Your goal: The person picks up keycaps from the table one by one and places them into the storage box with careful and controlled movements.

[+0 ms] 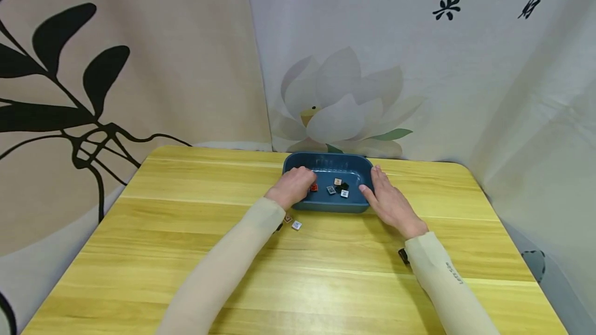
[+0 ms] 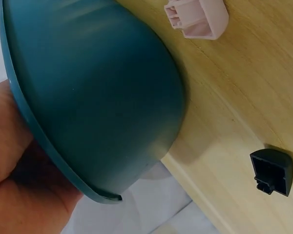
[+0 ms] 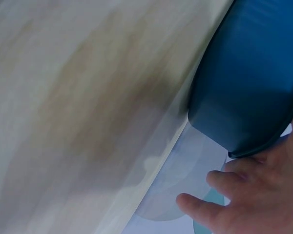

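A blue-green tray (image 1: 326, 207) stands on the table and holds several small keycaps: a white one (image 1: 344, 194), a grey one (image 1: 331, 189), a beige one (image 1: 338, 182), black ones and a red one (image 1: 314, 187). My left hand (image 1: 292, 186) reaches over the tray's left rim, fingers bent down beside the red keycap. Its fingertips are hidden, so a grip on anything does not show. At the tray's right end, my right hand (image 1: 391, 203) touches the rim with fingers extended and thumb over the edge; the right wrist view shows its fingers (image 3: 205, 207) spread.
On the table before the tray lie a white keycap (image 1: 296, 225) and a brownish one (image 1: 287, 218). The left wrist view shows a pink keycap (image 2: 205, 19) and a black keycap (image 2: 273, 170) beside the tray. A printed curtain (image 1: 354, 25) hangs behind the table.
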{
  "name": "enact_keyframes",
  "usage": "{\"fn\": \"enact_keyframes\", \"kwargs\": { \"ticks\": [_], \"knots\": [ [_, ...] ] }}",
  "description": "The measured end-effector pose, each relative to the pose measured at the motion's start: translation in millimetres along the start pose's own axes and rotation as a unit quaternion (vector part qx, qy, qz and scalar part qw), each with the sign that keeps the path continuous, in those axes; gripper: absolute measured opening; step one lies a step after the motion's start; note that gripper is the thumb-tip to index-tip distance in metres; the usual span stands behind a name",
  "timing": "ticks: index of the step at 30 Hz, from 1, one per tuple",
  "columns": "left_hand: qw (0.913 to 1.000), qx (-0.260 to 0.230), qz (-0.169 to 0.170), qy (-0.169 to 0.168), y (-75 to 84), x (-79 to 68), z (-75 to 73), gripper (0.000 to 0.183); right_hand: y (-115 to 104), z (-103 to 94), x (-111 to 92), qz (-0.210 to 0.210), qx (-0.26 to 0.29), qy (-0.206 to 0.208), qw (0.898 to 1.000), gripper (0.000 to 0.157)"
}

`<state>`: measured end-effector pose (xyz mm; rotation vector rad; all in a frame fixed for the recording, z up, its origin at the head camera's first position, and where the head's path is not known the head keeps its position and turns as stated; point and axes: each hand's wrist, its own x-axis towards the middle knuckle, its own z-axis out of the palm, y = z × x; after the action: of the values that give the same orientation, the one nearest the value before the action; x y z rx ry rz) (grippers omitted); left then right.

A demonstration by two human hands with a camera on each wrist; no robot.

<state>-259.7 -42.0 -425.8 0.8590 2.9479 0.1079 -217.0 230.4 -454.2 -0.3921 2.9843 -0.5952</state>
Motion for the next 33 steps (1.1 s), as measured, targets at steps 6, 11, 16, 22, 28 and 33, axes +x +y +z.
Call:
{"fn": "enact_keyframes", "kwargs": {
  "ticks": [6,11,16,22,28,33],
  "knots": [
    [0.9993,0.005,0.019,0.032,-3.7,-5.2,0.6,0.019,-1,-0.5,0,0.001,0.001,-0.001,1.0,0.084],
    [0.9957,0.001,0.027,0.089,-7.2,-15.8,-3.8,0.027,-2,-0.6,0,0.002,0.002,-0.002,1.0,0.084],
    [0.9899,-0.021,0.026,0.138,-12.4,-30.4,-10.8,0.033,-3,-0.9,-2,0.002,0.002,-0.002,1.0,0.084],
    [0.9887,-0.034,-0.008,0.146,-21.0,-47.4,-14.9,0.047,-1,-0.2,-1,0.005,0.005,-0.007,1.0,0.086],
    [0.9851,-0.048,-0.023,0.163,-32.5,-60.5,-14.9,0.053,-1,0.4,0,0.002,0.002,-0.007,1.0,0.086],
    [0.9841,-0.042,-0.035,0.169,-42.8,-69.4,-12.4,0.059,-3,-1.2,-1,0.0,0.007,-0.002,1.0,0.085]
  ]
}}
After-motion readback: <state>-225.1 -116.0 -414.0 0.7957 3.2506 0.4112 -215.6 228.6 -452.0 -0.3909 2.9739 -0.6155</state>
